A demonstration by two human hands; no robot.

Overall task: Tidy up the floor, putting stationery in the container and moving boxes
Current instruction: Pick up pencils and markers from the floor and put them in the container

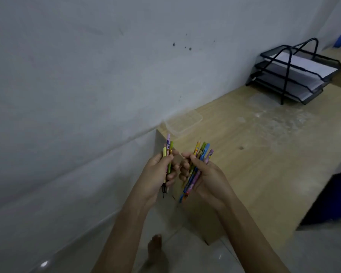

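I see left hand (159, 170) gripping few pencils (168, 152), right hand (203, 174) curled round bigger pencil bundle (202, 152). Clear container (183, 122) just beyond hands, at surface (264, 154) corner by wall (87, 95). Mesh tray rack (295, 75) far beyond the right hand.

Left pencil bundle (168, 152): yellow, pink, green; small printed motifs.
Right pencil bundle (201, 157): orange-yellow, green, blue, purple; prints possibly cartoon figures, blurred.
Desk (264, 164): pale wood grain.
Letter tray (272, 75): black mesh.
Container (183, 121): clear.
Wall (87, 85): grey-white, dark specks.
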